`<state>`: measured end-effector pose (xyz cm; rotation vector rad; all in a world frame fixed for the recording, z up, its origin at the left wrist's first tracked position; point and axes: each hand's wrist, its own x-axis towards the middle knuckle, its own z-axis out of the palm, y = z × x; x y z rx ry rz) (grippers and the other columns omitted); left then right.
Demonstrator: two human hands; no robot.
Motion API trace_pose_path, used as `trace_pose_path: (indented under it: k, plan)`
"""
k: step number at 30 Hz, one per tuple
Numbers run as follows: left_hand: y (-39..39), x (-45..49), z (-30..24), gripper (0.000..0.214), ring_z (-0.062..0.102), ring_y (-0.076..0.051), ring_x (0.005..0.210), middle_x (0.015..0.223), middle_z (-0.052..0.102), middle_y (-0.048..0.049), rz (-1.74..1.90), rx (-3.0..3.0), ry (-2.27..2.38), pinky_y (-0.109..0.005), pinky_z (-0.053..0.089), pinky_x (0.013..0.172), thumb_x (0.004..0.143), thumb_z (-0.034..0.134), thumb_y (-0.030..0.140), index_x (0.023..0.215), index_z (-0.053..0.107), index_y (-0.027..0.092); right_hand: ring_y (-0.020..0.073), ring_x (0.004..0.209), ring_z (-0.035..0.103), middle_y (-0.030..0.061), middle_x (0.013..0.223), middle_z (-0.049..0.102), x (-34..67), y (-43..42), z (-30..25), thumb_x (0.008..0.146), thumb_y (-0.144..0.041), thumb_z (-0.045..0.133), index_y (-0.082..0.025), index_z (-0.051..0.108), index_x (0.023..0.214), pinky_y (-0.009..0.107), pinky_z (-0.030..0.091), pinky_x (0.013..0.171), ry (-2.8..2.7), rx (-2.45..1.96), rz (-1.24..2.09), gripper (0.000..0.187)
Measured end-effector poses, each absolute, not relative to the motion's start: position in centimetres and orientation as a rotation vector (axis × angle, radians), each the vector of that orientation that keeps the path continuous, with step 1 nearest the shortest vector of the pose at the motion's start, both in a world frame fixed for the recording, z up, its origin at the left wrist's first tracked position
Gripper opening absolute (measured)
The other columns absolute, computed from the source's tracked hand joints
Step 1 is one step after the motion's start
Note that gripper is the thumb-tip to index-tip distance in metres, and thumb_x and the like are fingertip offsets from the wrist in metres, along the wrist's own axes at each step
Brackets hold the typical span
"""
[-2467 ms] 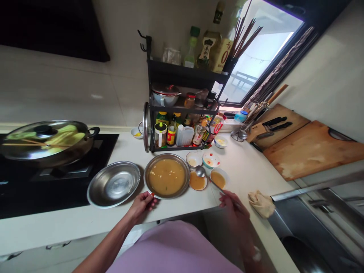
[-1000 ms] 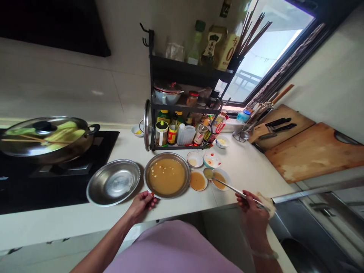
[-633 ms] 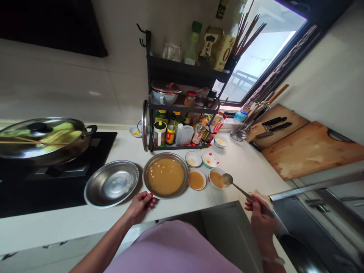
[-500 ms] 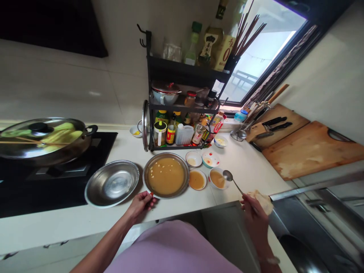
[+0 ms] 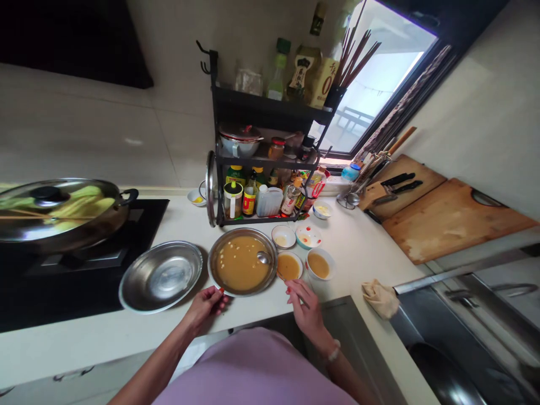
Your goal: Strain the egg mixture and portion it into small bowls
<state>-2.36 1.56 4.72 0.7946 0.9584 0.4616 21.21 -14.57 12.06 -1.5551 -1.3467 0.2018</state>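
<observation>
A round steel dish point(image 5: 210, 264) of brown liquid with pale bits sits near the counter's front edge. My left hand point(image 5: 206, 306) pinches its near rim, fingers closed. My right hand point(image 5: 305, 308) is just right of the dish and holds the thin handle of a metal spoon point(image 5: 264, 257). The spoon's bowl rests in the liquid at the dish's right side. Two small bowls of brown sauce, a shallow one point(image 5: 288, 266) and a white one point(image 5: 319, 264), stand right of the dish, just beyond my right fingers.
An empty steel basin point(image 5: 161, 275) lies left of the dish. A lidded pan point(image 5: 59, 211) sits on the black stove. Behind stand a condiment rack point(image 5: 257, 163) and two small bowls point(image 5: 283, 236). A crumpled cloth point(image 5: 379, 298), cutting boards point(image 5: 451, 219) and the sink point(image 5: 459, 349) are to the right.
My right hand carried the spoon from the white sauce bowl out toward the cloth, then left into the steel dish. My left hand stayed on the dish rim.
</observation>
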Motion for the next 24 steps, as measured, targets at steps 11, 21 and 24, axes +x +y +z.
trace_pose_path:
  k: [11,21,24]
  plan:
    - [1.3,-2.2,5.3,0.042,0.052,-0.009,0.051,0.063,0.064,-0.0044,0.476,0.808,0.958,-0.022,0.038,0.048,0.055,0.082,0.045,0.067,0.058,0.012,0.0168,0.071,0.064,0.0087,0.090,0.065,20.3,-11.8,9.8,0.092,-0.028,0.043,-0.021,0.067,0.105,0.025,0.055,0.055,-1.281,-1.608,0.354,0.028]
    - [1.3,-2.2,5.2,0.040,0.052,-0.010,0.050,0.062,0.064,-0.0049,0.497,0.813,0.960,-0.023,0.037,0.047,0.057,0.081,0.043,0.068,0.058,0.012,0.0163,0.052,0.061,0.0008,0.056,0.063,20.9,-12.4,10.5,0.081,-0.041,0.059,-0.015,0.063,0.091,0.027,0.051,0.049,-0.586,-1.520,0.542,0.029]
    - [1.4,-2.2,5.1,0.039,0.052,-0.010,0.050,0.062,0.064,-0.0048,0.498,0.812,0.957,-0.023,0.037,0.047,0.057,0.081,0.042,0.067,0.058,0.012,0.0166,0.052,0.061,0.0010,0.056,0.063,21.0,-12.5,11.1,0.077,-0.040,0.063,-0.014,0.063,0.089,0.026,0.048,0.045,-0.475,-1.456,0.564,0.028]
